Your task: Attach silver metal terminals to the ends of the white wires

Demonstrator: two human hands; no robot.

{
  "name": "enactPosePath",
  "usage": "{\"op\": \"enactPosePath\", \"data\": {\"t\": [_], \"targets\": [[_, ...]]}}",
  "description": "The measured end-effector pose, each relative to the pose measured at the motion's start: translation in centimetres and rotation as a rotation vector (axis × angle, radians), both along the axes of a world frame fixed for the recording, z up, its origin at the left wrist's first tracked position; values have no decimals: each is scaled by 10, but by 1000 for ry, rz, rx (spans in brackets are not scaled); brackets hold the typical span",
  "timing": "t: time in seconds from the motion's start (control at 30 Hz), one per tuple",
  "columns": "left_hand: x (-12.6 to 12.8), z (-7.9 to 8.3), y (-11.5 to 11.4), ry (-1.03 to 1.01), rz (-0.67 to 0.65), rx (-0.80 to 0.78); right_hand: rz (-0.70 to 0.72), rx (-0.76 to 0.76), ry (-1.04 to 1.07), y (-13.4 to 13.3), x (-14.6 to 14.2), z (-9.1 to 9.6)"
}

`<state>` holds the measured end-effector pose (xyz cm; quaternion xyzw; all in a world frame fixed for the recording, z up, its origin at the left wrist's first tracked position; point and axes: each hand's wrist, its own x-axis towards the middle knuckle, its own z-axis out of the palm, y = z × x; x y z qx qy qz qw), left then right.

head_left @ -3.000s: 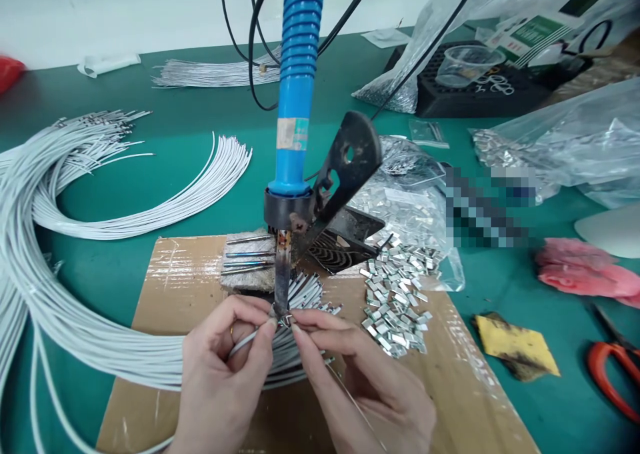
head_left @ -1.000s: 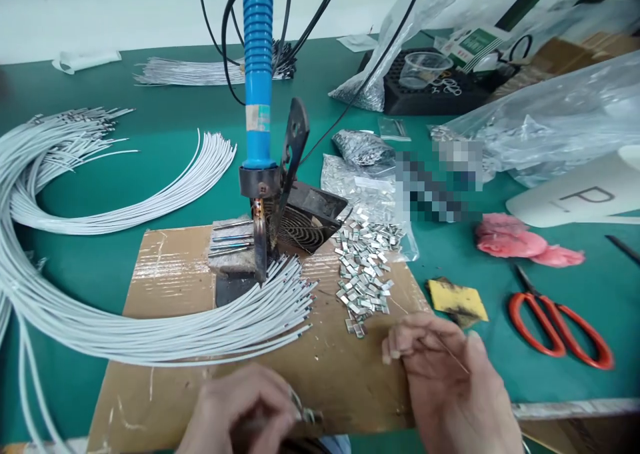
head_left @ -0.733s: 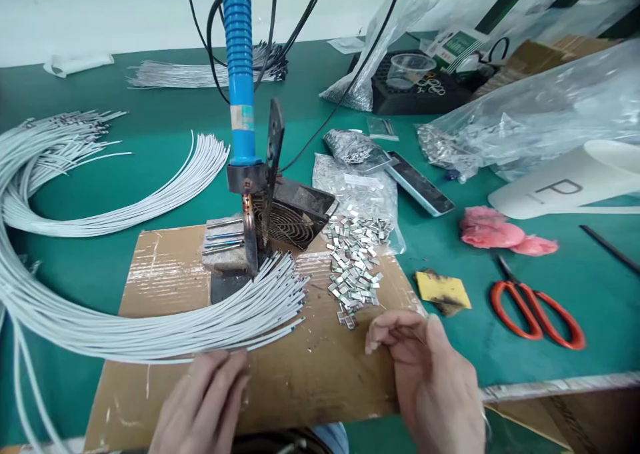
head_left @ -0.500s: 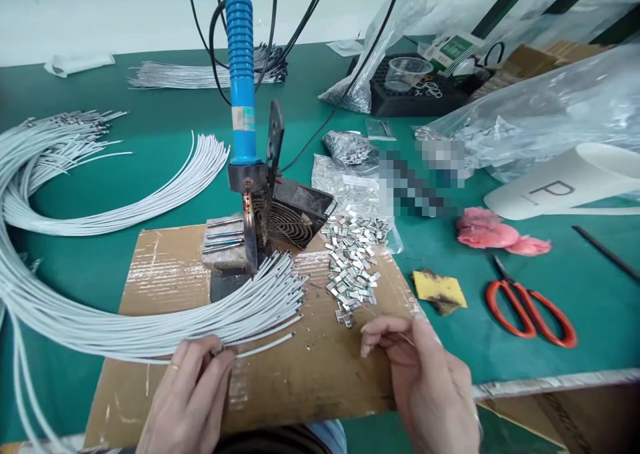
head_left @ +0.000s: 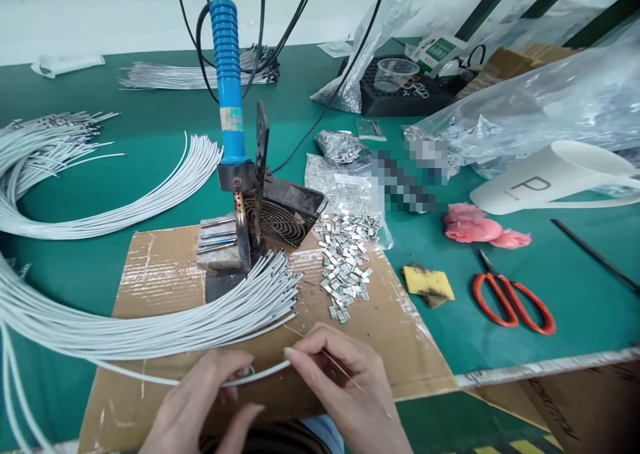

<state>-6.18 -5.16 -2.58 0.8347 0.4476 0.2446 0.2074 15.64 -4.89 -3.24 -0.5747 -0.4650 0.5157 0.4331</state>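
My left hand is closed on one white wire pulled out of the big white wire bundle, near the front edge of the cardboard sheet. My right hand pinches that wire's free end and also holds a thin strand of solder wire. Both hands meet in front of the bundle's fanned-out tips. Behind the bundle a blue-handled soldering iron stands clamped tip-down in a dark metal stand. A heap of small metal clips lies right of the stand.
Red-handled scissors, a yellow sponge and a pink cloth lie on the green table to the right. Plastic bags, a white cup and a black tray crowd the far right. More wire bundles lie behind.
My hands drew back from the iron's tip to the cardboard's front edge. The left hand picked one white wire from the bundle, and the right hand came left and pinched its end.
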Motion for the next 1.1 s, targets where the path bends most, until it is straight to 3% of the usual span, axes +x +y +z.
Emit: {"op": "enactPosePath", "data": {"t": [0.13,0.2,0.23,0.27,0.33,0.43,0.5,0.6,0.77,1.1], "targets": [[26,-9,0,54,-27,357,-173,26,-21,-5,1,5],[33,-11,1,29,-42,351,-338,31,-54,-6,5,8],[34,-11,2,-2,-38,275,-417,23,-60,-5,7,9],[34,-11,4,-51,-12,132,-478,15,-51,-5,10,10],[31,-9,10,-236,88,-317,-511,8,0,-3,12,9],[25,-1,20,-605,292,-1041,-393,18,75,0,5,7],[23,5,25,-750,398,-1224,-288,5,116,2,-5,5],[23,13,26,-840,477,-1241,-181,0,160,4,-21,6],[26,15,18,-906,486,-1175,-106,44,197,9,-30,12],[36,17,20,-960,511,-1038,-112,94,193,6,-30,15]]}}
